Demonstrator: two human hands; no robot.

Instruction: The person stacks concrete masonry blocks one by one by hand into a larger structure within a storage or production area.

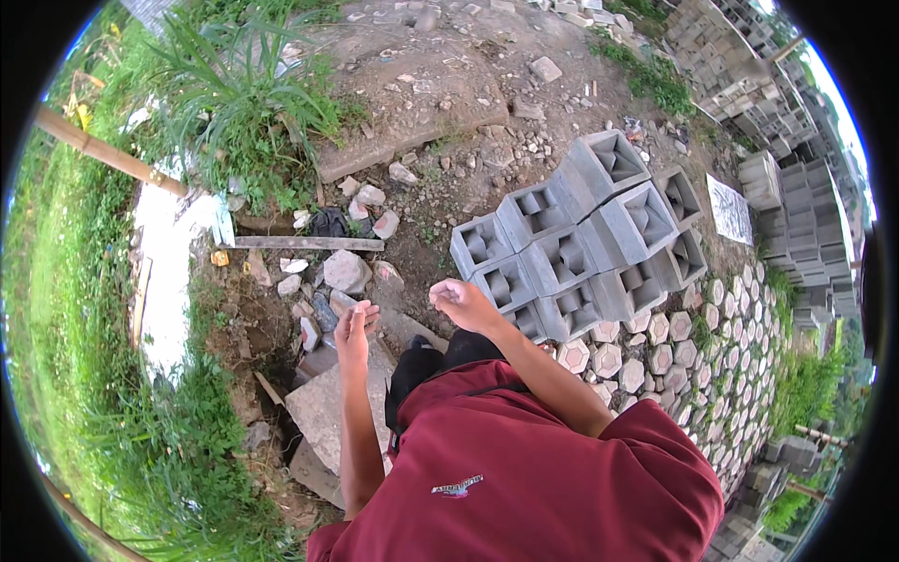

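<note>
My left hand (356, 333) is raised over the rubble in front of me, its fingers loosely bent and nothing in it. To its right my right hand (463, 303) also hangs in the air, fingers gently curled and partly turned from view, with no object showing. The hands are apart and touch nothing. Beside my right hand, to the right, stands a stack of grey hollow concrete blocks (559, 253) with angular recesses. Below my left hand lie a pale rock (347, 272) and a flat broken concrete slab (323, 412).
A narrow plank (309, 244) lies across the rubble ahead. Hexagonal pavers (632, 375) cover the ground at right. Farther right rise stacks of grey blocks (810, 211). At left are tall grass (248, 89), a bamboo pole (108, 155) and green undergrowth.
</note>
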